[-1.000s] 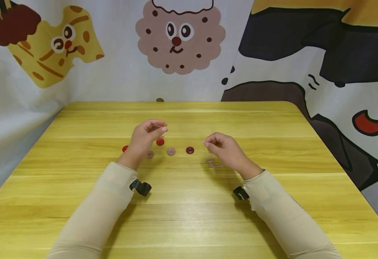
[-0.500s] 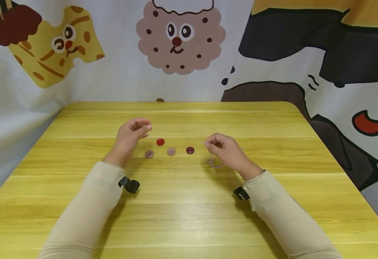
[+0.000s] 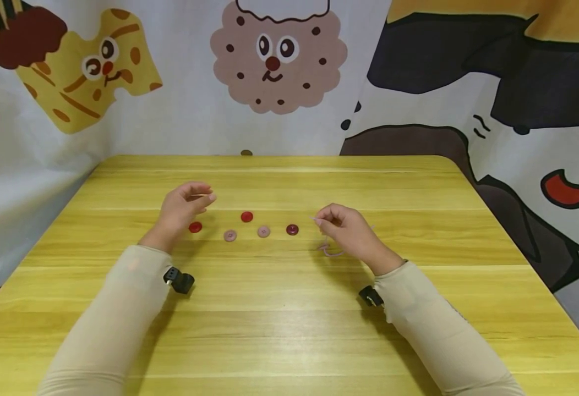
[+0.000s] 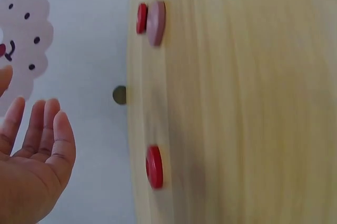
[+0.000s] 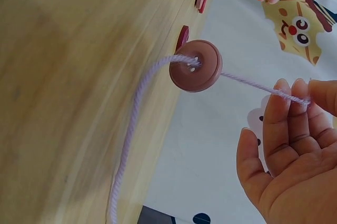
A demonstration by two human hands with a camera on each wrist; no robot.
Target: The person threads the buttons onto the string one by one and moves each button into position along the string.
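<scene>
In the right wrist view the right hand [image 5: 300, 155] pinches a lilac cord [image 5: 253, 83] between thumb and fingertips. The cord passes through a hole of a pinkish-brown button [image 5: 202, 71] that hangs on it, and its other part trails down beside the table. The left hand [image 3: 178, 212], empty with relaxed fingers, is held above the table near a red button [image 3: 195, 227]. Another red button [image 3: 247, 216], two pinkish buttons [image 3: 230, 236] [image 3: 263, 231] and a dark red button [image 3: 292, 230] lie between the hands.
The wooden table [image 3: 289, 330] has its far edge against a white printed curtain [image 3: 180, 110]. Each wrist wears a small black camera, the left one [image 3: 179, 280] and the right one [image 3: 371, 296].
The left hand has moved left, away from the middle buttons, uncovering the left red button. The right hand has stayed nearly still, pinching the cord.
</scene>
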